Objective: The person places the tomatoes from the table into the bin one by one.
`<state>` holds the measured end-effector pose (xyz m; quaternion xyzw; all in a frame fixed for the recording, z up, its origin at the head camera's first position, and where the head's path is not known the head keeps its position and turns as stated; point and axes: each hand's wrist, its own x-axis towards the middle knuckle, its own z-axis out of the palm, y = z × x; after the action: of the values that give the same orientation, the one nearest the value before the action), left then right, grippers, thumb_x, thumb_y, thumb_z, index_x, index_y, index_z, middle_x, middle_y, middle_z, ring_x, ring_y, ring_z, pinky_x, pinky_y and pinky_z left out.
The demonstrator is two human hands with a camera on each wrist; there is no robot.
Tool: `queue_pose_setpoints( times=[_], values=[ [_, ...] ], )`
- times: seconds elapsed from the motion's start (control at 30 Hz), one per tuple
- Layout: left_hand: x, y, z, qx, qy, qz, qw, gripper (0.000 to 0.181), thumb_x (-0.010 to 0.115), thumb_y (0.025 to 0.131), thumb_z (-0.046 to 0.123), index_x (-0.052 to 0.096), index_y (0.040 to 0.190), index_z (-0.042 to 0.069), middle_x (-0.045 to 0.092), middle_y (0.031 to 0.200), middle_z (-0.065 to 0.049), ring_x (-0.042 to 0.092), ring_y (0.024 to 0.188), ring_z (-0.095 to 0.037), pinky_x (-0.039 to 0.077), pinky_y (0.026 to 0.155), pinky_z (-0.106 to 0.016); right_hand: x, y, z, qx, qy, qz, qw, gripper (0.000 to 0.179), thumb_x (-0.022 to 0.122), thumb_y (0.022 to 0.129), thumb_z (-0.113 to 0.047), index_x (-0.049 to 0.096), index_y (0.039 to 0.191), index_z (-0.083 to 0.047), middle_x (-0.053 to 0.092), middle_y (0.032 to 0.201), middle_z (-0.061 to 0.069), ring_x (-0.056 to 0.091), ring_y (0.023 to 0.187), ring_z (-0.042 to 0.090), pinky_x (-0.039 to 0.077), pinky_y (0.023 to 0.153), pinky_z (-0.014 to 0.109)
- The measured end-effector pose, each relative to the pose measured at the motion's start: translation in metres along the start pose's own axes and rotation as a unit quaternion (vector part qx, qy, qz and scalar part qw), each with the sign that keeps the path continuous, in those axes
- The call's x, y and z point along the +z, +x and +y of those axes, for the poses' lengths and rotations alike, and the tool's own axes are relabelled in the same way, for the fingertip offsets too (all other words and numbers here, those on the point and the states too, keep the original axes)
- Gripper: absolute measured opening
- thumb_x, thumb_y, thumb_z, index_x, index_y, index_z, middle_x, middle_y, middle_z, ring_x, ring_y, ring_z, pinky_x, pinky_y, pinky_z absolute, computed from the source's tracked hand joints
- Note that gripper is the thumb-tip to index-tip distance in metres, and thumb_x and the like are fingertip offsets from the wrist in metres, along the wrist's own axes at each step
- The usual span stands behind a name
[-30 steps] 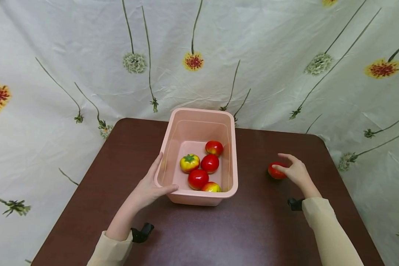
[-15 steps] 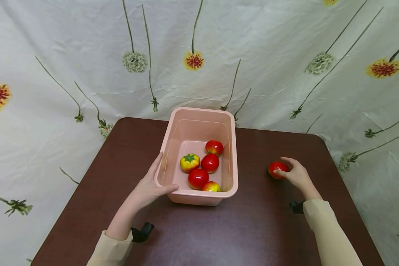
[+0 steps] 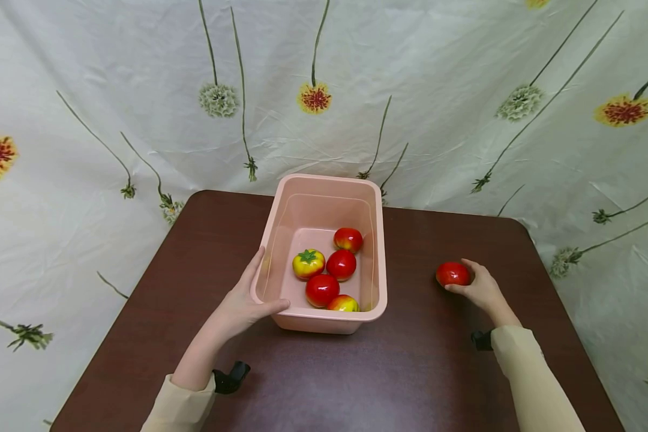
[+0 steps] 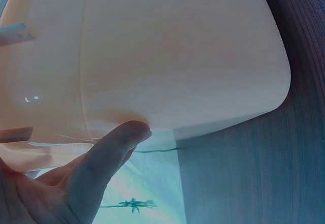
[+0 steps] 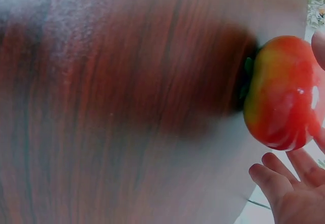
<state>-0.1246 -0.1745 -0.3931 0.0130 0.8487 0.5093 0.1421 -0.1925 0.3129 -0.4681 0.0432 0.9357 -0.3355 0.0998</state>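
Note:
A pink plastic bin (image 3: 324,322) stands on the table. My left hand (image 3: 243,309) holds its near left corner, thumb on the front rim and fingers along the left side; in the left wrist view the thumb (image 4: 114,150) lies against the bin wall. Over on the right, a shiny red tomato (image 3: 453,274) sits between the thumb and fingers of my right hand (image 3: 483,289). In the right wrist view the tomato (image 5: 282,94) has its green leaves toward the table, with a fingertip against its side. Whether it is clear of the table I cannot tell.
Several red and yellow tomatoes lie in the bin, among them a yellow one (image 3: 308,264) with green leaves on top and a red one (image 3: 321,291). The brown table (image 3: 389,372) ends at a flower-print cloth (image 3: 437,72) behind.
My right hand has drawn slightly back to the right, so more of the tomato shows; the tomato has shifted only a little. The left hand and bin have stayed put.

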Motion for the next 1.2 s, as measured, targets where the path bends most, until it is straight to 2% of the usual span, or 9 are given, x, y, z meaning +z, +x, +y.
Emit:
queue_pose_setpoints(
  times=[0.63, 1.2],
  values=[
    [0.0, 0.0, -0.002, 0.002, -0.012, -0.001, 0.9999, 0.117, 0.081, 0.078, 0.041, -0.002, 0.16, 0.027, 0.013, 0.165, -0.013, 0.032, 0.141, -0.037, 0.033, 0.114, -0.057, 0.008, 0.0, 0.0, 0.006, -0.003, -0.006, 1.0, 0.091, 0.075, 0.085, -0.02, 0.019, 0.15, 0.012, 0.027, 0.148, 0.04, 0.034, 0.13, 0.055, 0.033, 0.106, 0.069],
    [0.001, 0.0, -0.003, 0.001, -0.004, 0.003, 1.0, 0.116, 0.08, 0.078, 0.042, -0.001, 0.16, 0.028, 0.012, 0.165, -0.012, 0.032, 0.141, -0.036, 0.032, 0.114, -0.057, 0.015, 0.003, 0.0, 0.008, -0.017, 0.013, 0.9997, 0.085, 0.075, 0.084, -0.016, 0.024, 0.147, 0.012, 0.032, 0.143, 0.04, 0.037, 0.126, 0.056, 0.035, 0.104, 0.068]
  ],
)
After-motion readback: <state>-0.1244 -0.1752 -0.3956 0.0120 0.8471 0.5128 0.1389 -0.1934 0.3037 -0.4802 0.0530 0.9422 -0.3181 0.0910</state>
